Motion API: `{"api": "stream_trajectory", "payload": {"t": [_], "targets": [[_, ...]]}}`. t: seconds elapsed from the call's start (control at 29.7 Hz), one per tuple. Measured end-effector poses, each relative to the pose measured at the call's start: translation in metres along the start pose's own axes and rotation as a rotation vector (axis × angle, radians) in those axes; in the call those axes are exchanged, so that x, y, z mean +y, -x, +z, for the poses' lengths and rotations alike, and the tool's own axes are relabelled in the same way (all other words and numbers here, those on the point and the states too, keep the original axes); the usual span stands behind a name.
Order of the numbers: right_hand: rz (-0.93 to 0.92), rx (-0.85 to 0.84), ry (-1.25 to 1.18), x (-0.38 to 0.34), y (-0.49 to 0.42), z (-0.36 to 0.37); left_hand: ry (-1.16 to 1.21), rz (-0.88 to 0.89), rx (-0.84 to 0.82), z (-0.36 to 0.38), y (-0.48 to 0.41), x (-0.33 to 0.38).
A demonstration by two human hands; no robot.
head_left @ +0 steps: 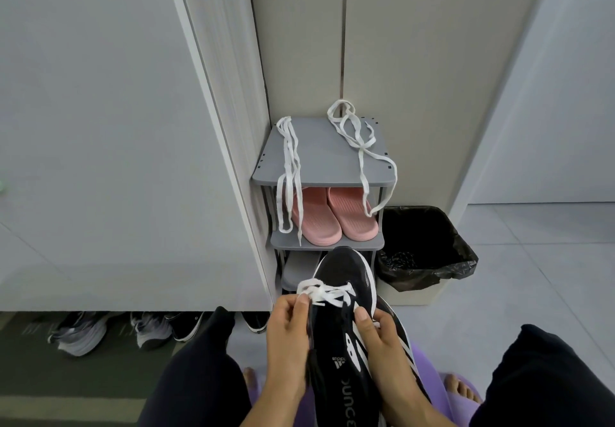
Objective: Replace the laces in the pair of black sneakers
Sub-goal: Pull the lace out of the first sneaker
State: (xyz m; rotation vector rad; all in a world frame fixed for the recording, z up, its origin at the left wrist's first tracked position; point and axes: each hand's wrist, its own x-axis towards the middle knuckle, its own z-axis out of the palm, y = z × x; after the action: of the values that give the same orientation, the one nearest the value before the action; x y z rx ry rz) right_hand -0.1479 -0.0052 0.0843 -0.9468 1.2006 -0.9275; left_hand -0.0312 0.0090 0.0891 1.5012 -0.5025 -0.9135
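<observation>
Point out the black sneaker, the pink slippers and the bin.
black sneaker (346, 268): head view, on its toe.
pink slippers (317, 220): head view, on the left slipper's upper.
bin (416, 296): head view, on its pale front wall.

Straight ahead of you stands a grey shoe rack (319, 153), with pink slippers (332, 216) on its middle shelf. Behind the rack rises a beige panelled wall (416, 43). A pale cupboard door (100, 126) fills the left of it. Just right of the rack, a bin (429, 253) lined with a black bag sits on pale floor tiles (532, 260). Left of the rack and nearer you, several shoes (109, 330) are tucked under the cupboard, beside a dark green mat (66, 380).
</observation>
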Motion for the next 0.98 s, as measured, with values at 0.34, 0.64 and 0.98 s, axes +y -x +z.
{"api": "stream_trajectory", "payload": {"t": [0.34,0.64,0.98], "targets": [[-0.041,-0.036,0.026,-0.007,0.002,-0.001,-0.599,0.22,0.018,-0.015,-0.008,0.003],[-0.005,-0.208,-0.034,-0.014,0.008,-0.003,0.27,-0.47,-0.481,-0.013,0.004,0.024],[-0.399,0.103,0.435,-0.026,-0.009,-0.007,0.151,-0.269,-0.179,0.0,0.016,0.012]]}}
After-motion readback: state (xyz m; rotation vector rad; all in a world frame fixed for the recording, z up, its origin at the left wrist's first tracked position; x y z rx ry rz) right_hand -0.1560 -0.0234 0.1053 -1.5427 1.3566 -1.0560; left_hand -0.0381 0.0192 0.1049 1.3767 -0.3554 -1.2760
